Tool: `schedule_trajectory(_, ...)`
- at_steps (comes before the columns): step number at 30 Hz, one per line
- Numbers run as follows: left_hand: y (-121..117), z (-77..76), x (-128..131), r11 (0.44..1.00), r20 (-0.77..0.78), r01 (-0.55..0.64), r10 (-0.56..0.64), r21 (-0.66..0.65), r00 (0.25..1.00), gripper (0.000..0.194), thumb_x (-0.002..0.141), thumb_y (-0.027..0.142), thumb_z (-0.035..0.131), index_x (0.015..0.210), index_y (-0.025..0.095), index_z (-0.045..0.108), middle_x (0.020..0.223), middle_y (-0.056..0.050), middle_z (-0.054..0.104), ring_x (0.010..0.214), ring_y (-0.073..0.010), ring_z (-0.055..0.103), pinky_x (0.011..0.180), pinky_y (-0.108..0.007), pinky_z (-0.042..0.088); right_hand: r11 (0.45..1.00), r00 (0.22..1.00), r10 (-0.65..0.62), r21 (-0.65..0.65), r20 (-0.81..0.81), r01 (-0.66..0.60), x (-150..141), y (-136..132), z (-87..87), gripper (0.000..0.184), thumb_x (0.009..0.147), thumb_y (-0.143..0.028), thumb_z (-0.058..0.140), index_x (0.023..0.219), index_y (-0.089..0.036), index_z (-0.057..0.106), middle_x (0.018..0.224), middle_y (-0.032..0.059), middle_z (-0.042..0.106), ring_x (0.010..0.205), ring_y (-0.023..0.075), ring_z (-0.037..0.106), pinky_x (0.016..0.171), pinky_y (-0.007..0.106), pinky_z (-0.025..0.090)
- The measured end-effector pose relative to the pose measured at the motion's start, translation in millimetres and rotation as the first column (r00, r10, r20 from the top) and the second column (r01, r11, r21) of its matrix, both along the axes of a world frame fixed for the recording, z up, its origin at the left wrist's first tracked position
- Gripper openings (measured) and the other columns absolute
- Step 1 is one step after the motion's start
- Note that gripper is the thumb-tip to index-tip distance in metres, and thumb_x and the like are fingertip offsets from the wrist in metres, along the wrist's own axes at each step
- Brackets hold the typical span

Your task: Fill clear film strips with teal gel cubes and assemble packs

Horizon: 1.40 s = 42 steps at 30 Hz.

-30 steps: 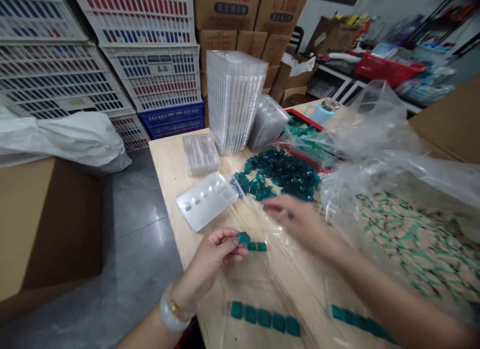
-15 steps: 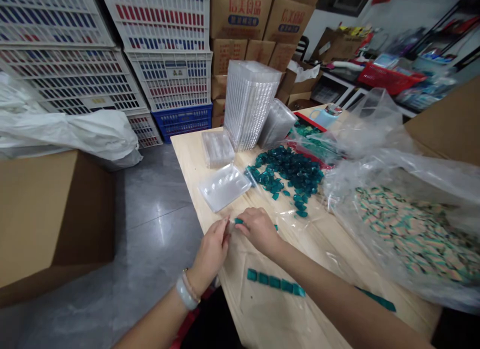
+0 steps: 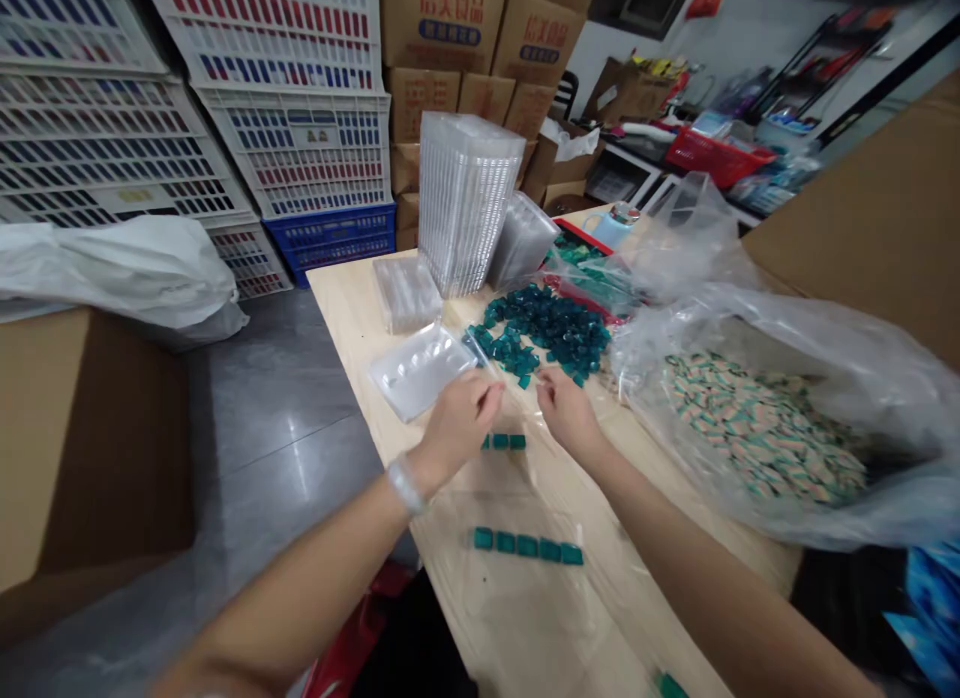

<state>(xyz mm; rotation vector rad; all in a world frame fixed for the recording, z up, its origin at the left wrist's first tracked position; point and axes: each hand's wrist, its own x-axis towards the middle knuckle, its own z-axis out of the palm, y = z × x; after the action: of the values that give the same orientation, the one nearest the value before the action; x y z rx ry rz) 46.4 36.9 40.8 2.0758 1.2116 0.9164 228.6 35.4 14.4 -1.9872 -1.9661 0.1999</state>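
A wooden table holds a far heap of teal pieces and a near short row. The pieces look small, hard and slick — best pinched by their edges. Above them, the left hand and right hand hover, fingers open, gripping nothing visible.

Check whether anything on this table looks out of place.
Near the bottom edge of the view, one teal piece lies apart from the neat row of five and the row of three. The frame cuts that area off, so more pieces may lie beyond it.
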Motion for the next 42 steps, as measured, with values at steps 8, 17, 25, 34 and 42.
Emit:
schedule_trajectory(8,85.8,-27.3,84.9,0.99,-0.476,0.132,-0.098,0.039,0.874,0.019,0.078,0.012,0.04,0.09,0.008,0.055,0.093,-0.014,0.054,0.094,-0.0251,0.05,0.083,-0.041,0.037,0.981,0.957,0.123,-0.177,0.264,-0.077,8.5,33.2,-22.2,0.02,0.078,-0.01,0.039,0.088,-0.013,0.056,0.091,0.0122,0.054,0.083,0.0199,0.052,0.068,0.026,0.037)
schedule_trajectory(17,68.6,-6.8,42.4,1.0,-0.082,0.009,-0.01,-0.01,0.997,0.022,0.075,0.015,0.048,0.095,0.013,0.056,0.093,-0.008,0.058,0.085,-0.0161,0.054,0.077,-0.027,0.042,0.954,0.947,0.298,0.006,-0.118,-0.299,-20.6,-21.6,-0.6,0.024,0.08,-0.017,0.043,0.1,-0.016,0.056,0.091,0.0077,0.056,0.084,0.0168,0.052,0.072,0.027,0.039)
schedule_trajectory(25,-29.8,-24.4,-47.4,0.7,0.496,-0.019,0.525,-0.714,0.692,0.028,0.062,0.031,0.063,0.082,0.012,0.058,0.064,0.001,0.056,0.049,-0.0065,0.049,0.049,-0.02,0.041,0.925,0.925,0.38,0.016,0.015,-0.38,-72.8,-44.1,-12.7,0.012,0.077,-0.024,0.054,0.085,-0.019,0.062,0.085,0.0045,0.061,0.088,0.0197,0.047,0.078,0.033,0.03)
schedule_trajectory(34,-53.1,-38.5,-33.8,0.64,0.526,0.046,0.587,-0.767,0.615,0.022,0.061,0.024,0.065,0.077,0.011,0.061,0.059,0.003,0.055,0.044,-0.0034,0.043,0.044,-0.017,0.034,0.943,0.935,0.334,-0.046,0.122,-0.331,-62.1,-43.4,-15.7,0.021,0.076,-0.026,0.055,0.095,-0.019,0.062,0.094,0.0069,0.06,0.09,0.0214,0.047,0.082,0.037,0.03)
schedule_trajectory(42,-67.3,-25.6,-25.7,0.4,0.589,0.436,0.616,-0.806,0.523,0.019,0.064,0.014,0.064,0.082,0.012,0.061,0.068,-0.001,0.058,0.054,-0.005,0.052,0.054,-0.017,0.044,0.937,0.842,0.339,0.071,-0.419,-0.342,-58.9,-85.6,15.8,0.019,0.079,-0.021,0.049,0.096,-0.018,0.056,0.084,0.005,0.059,0.076,0.0145,0.054,0.069,0.029,0.044)
